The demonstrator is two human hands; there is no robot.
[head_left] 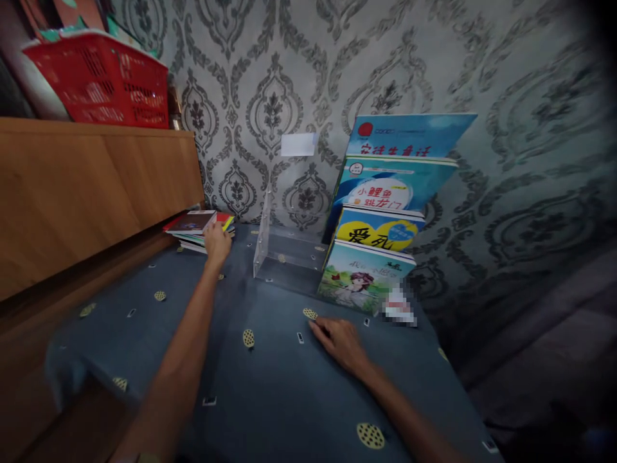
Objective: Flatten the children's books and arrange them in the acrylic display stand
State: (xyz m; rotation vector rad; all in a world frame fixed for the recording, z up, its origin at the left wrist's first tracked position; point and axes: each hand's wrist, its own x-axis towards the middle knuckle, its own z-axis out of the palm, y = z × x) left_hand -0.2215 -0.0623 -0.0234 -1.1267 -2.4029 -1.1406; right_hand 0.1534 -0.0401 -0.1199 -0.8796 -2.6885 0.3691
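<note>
My left hand (pixel 218 242) is at the right end of a small stack of books (pixel 190 239), its fingers closed on the edge of the top book (pixel 191 222), which has a brownish cover. A red and yellow cover shows beneath that book. My right hand (pixel 341 342) rests on the dark blue tablecloth (pixel 270 399), loosely bent with thumb and fingers a little apart, holding nothing. Beyond it stands a clear acrylic tiered rack (pixel 289 254). On its right side, several picture books (pixel 369 276) lean in stepped rows, covers facing me; its left side shows bare tiers.
A wooden cabinet (pixel 96 199) borders the table on the left, with a red plastic basket (pixel 101 83) on top. Patterned wallpaper (pixel 272 109) covers the wall behind, where a white label (pixel 297 145) shows above the rack. Dark cloth (pixel 540 334) hangs at the right.
</note>
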